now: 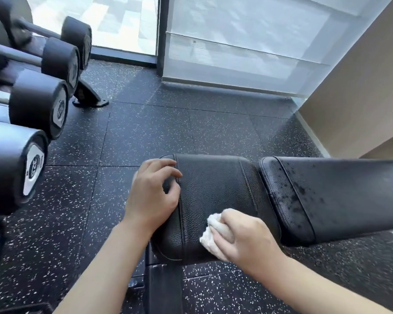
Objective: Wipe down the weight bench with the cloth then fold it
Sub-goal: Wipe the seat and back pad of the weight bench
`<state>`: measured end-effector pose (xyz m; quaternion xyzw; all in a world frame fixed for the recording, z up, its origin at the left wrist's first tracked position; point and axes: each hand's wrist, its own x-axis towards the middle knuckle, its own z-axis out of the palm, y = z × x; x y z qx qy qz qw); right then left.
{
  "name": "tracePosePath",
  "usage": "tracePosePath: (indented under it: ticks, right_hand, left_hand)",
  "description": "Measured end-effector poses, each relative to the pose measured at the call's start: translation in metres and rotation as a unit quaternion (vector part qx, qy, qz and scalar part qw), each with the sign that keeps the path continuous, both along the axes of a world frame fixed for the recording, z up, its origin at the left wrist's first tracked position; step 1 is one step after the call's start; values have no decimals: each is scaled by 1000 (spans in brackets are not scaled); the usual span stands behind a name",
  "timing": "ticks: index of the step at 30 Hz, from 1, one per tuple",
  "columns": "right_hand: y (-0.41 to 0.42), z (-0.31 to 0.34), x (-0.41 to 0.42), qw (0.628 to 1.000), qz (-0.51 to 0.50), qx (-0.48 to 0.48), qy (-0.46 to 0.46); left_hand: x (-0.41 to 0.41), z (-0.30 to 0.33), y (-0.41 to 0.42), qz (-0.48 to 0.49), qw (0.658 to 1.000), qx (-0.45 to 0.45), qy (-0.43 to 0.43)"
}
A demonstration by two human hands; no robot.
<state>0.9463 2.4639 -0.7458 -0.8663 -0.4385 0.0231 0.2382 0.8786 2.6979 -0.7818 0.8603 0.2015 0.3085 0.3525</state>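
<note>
Speckled black rubber gym floor (145,137) fills most of frame, w/ black leather weight bench (216,196) at centre as landmark. Behind bench, a pale window blind (236,48) hangs down to floor level; beige wall (361,82) rises behind bench's right end. Left of bench, rack of black round-head dumbbells (39,105) w/ grey number plates, well apart from the pad. Bench itself in two pads: seat pad near centre, and longer back pad (340,196) to its right, that one spotted w/ dark wet-looking droplets. Left hand (154,193) rests over seat pad's left edge, fingers loosely curled, tips touching the leather, holding nothing. Right hand (245,234) sits on seat pad's near right corner, fingers curled round a bunched white cloth (211,236), pressing it onto the leather. Cloth sticks out left of the knuckles, touching pad surface near front edge. Both forearms bare, reaching in from frame's bottom.
</note>
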Motion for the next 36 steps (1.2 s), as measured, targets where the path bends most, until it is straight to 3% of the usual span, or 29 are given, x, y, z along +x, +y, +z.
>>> tracePosePath:
  ticks: [6,16,21,28,34,36]
  right_hand:
    - [31,-12,14,997,0,15,-73]
    - [163,-6,88,991,-98,-16,-86]
    - [97,5,58,993,-62,-32,-94]
    - [-59,12,46,990,-6,-96,-102]
    - [-49,-9,71,996,-18,23,-81]
    - [-26,-9,97,993,-60,9,-97]
  left_hand:
    - [19,-11,8,-11,999,-33,-7]
    - [34,2,18,39,991,-117,-43]
    - [47,15,5,-5,990,-114,-84]
    - [55,18,-48,-142,988,-55,10]
    - [69,4,-71,-125,990,4,57]
    - [69,4,-74,-118,991,11,58]
